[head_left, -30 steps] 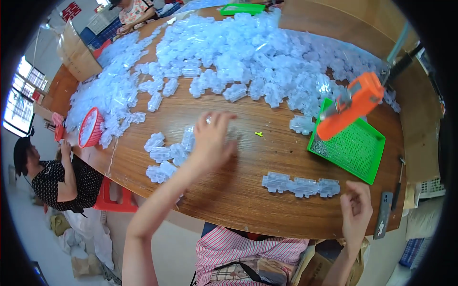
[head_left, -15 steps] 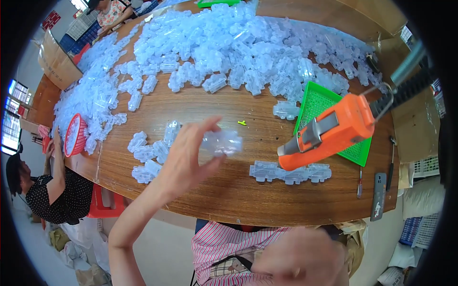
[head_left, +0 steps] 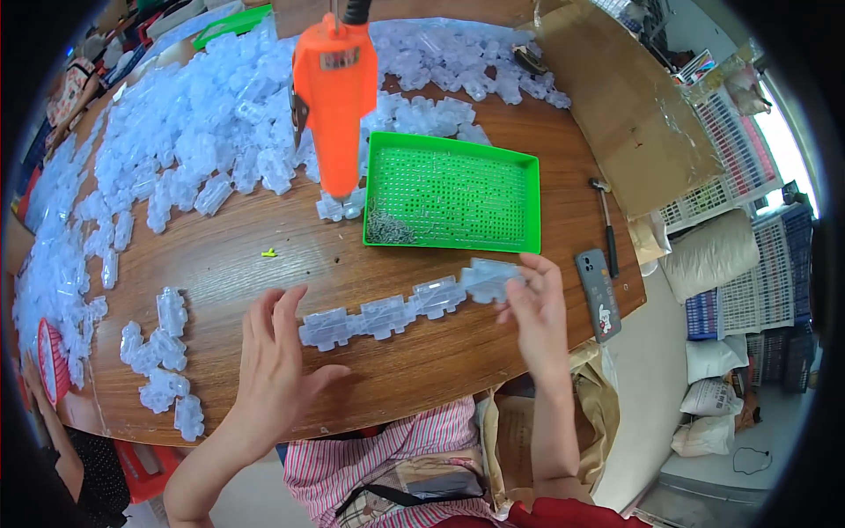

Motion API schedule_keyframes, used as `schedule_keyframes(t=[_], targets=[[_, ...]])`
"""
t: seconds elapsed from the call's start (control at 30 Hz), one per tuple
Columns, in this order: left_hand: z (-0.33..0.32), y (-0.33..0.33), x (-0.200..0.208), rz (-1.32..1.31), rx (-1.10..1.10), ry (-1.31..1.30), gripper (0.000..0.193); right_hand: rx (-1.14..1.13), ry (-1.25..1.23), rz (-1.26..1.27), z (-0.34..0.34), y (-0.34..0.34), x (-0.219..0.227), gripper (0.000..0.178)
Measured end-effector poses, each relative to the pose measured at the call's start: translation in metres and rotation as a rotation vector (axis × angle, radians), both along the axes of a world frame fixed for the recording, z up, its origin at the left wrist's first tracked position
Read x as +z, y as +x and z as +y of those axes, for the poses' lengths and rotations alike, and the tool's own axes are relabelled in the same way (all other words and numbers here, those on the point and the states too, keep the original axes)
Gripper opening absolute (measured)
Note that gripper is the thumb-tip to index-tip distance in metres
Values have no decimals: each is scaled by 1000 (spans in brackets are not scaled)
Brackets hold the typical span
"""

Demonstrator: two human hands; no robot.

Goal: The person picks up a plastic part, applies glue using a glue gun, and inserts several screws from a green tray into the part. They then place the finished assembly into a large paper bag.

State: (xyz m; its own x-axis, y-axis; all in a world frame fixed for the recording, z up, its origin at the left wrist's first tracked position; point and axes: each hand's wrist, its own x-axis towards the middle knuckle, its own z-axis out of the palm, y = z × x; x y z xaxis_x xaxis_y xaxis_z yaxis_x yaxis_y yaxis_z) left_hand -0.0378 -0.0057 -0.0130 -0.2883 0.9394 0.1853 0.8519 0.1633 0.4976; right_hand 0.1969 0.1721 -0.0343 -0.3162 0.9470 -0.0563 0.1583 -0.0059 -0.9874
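Note:
Three clear plastic housings (head_left: 387, 317) lie side by side in a slightly slanting row on the wooden table. At the row's right end, my right hand (head_left: 539, 308) pinches another clear plastic housing (head_left: 487, 280) by its right edge, its left edge close against the row; whether it rests on the wood I cannot tell. My left hand (head_left: 280, 361) is beside the row's left end, thumb and fingers spread around nothing. An orange electric screwdriver (head_left: 339, 106) hangs tip down beyond the row, in front of a loose housing.
Behind the screwdriver, a green perforated tray (head_left: 475, 242) holds small metal screws (head_left: 387, 229). Heaped clear housings (head_left: 211, 114) cover the far side; a smaller group (head_left: 163, 352) lies left. A phone (head_left: 598, 295) and a hammer (head_left: 607, 229) lie right. A yellow-green scrap (head_left: 269, 253) lies mid-table.
The housing my left hand held has left it, and my right hand, blurred near my lap before, grips one at the row's end. The screwdriver no longer overlaps the row. My view has swung right.

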Motion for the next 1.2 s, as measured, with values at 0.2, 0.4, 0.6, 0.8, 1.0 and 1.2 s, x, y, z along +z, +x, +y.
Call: schedule_keyframes(t=[0.2,0.4,0.6,0.8,1.0,1.2], targets=[[5,0,-19,-147,46,-205,69,152,-112,-154,41,33,-39,30],[4,-5,-28,-175,61,-205,57,144,63,-335,36,18,-34,25],[-14,-21,-6,-200,116,-138,60,9,398,-395,24,29,-22,30],[-56,-146,8,266,597,-294,50,64,548,-173,13,18,1,16],[-83,-174,-20,-35,512,-343,63,141,633,-107,-24,-33,15,16],[-69,-135,-18,-173,254,-6,60,212,596,-33,-34,-44,22,28]])
